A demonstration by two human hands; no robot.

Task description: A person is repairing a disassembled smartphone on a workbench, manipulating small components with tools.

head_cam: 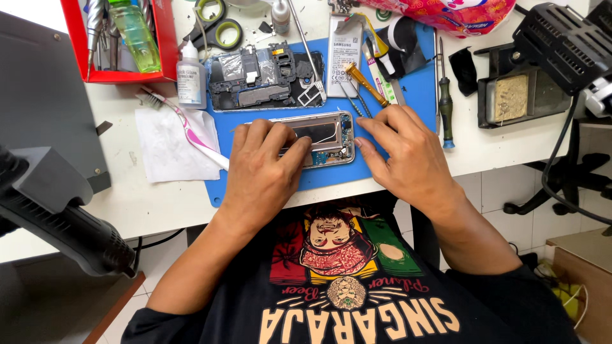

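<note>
The opened phone frame (322,137) lies at the centre of the frame on a blue mat (408,95), which covers part of the white bench (140,197). The left hand (264,169) presses down on the frame's left half, fingers bent over it; whether it pinches anything is hard to tell. The right hand (401,150) rests flat and loose, fingertips touching the frame's right edge. Just above lie a stripped back housing (258,76), 1 battery (344,54) and a brass-handled screwdriver (364,83).

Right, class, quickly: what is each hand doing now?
Left hand: open, fingers pressing on the opened phone.
Right hand: open, fingertips at the phone's right end.
</note>
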